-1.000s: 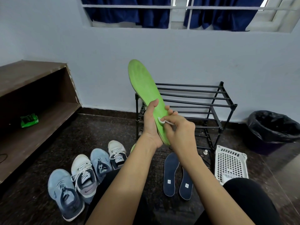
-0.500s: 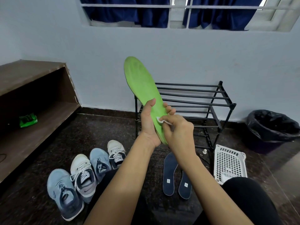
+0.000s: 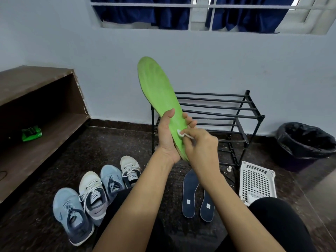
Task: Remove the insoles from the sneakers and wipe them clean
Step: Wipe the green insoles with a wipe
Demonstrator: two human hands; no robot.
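The green insole [image 3: 160, 91] has drifted up-left; your left hand [image 3: 167, 138] grips its lower end, long axis rising up-left, while your right hand [image 3: 200, 147] pinches the wipe [image 3: 180, 133] against it.

Dim, even indoor light; soft shadows; sharp focus; wide-angle bending at edges.

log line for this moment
phase: wiping | left hand: holds green insole | right hand: pinches white wipe on it | navy insoles: on floor
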